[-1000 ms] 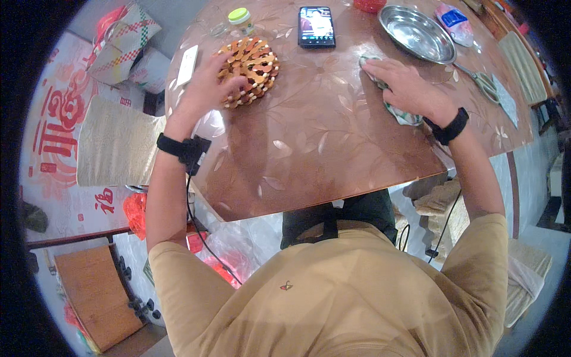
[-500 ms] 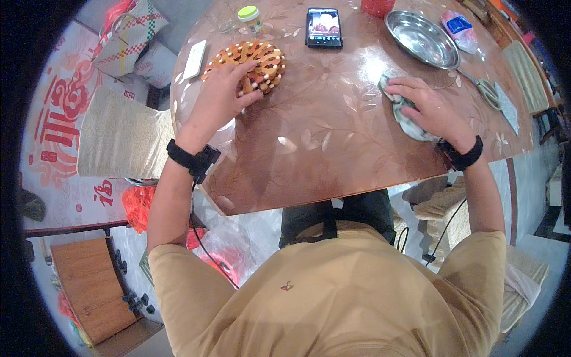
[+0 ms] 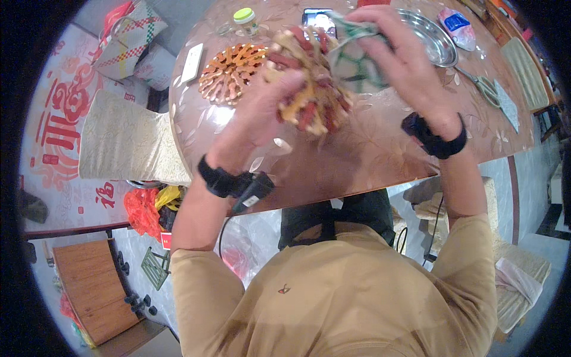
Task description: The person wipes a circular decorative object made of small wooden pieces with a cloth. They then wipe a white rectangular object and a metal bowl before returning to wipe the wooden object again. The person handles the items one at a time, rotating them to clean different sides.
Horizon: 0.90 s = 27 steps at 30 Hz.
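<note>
Worktop point(image 3: 380, 140), brown and leaf-patterned, its near edge in front of the person. Chair point(image 3: 125, 143), one, pale-covered, at the left side of the worktop. Bowl point(image 3: 439, 43), one, shiny metal, round, far right on the worktop, partly hidden by the right hand. Raised pot mat point(image 3: 318, 104), one, red, orange and tan, motion-blurred, tilted, held up above the middle of the worktop. Second pot mat point(image 3: 229, 74), one, orange-brown, openwork, lying flat at the left on the worktop. Cloth point(image 3: 357, 71), one, green and white, hanging just beside the raised pot mat; whether they touch cannot be told. Left hand point(image 3: 264, 104): grip closed on the raised pot mat, details blurred. Right hand point(image 3: 401, 53): grip pinching the cloth from above. Packet point(image 3: 457, 28), one, blue and clear, beyond the bowl. Scissors point(image 3: 489, 90), one pair, near the right rim. Phone point(image 3: 316, 21), one, screen lit, beyond the raised pot mat. Box point(image 3: 191, 63), one, white, narrow, left of the second pot mat. Jar point(image 3: 247, 24), one, yellow-green lid, upright, beyond the second pot mat.
</note>
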Each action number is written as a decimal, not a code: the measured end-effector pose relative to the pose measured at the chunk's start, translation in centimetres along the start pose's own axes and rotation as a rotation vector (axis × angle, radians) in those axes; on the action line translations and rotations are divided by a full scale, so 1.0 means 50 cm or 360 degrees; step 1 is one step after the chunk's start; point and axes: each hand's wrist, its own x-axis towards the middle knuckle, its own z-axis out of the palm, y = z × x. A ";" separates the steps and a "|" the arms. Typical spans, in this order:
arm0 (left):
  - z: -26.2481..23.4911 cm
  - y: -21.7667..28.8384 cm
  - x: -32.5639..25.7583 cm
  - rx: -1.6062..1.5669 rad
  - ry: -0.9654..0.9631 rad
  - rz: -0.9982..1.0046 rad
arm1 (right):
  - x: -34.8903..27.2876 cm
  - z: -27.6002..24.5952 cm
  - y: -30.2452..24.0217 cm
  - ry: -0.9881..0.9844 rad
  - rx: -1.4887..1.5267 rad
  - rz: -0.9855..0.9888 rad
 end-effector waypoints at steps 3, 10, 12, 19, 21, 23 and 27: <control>-0.016 -0.085 0.011 -0.0610 -0.0145 -0.0288 | -0.014 0.096 0.015 0.0065 -0.0092 -0.0253; -0.084 -0.164 0.053 -0.1295 -0.0249 -0.0469 | -0.035 0.141 0.137 -0.0367 -0.0560 -0.0084; -0.087 -0.177 0.063 -0.1194 -0.0171 -0.0463 | -0.032 0.152 0.125 -0.0308 -0.0460 -0.0021; -0.067 -0.129 0.050 -0.1414 -0.0165 -0.0412 | -0.027 0.191 0.038 -0.0349 -0.0071 -0.0287; -0.060 -0.141 0.055 -0.1475 -0.0146 -0.0370 | -0.034 0.169 0.067 -0.0335 -0.0164 -0.0202; -0.054 -0.148 0.056 -0.1511 -0.0166 -0.0417 | -0.031 0.147 0.086 -0.0347 -0.0294 0.0031; -0.048 -0.143 0.057 -0.1319 -0.0006 -0.0510 | -0.032 0.141 0.078 -0.0325 -0.0190 0.0128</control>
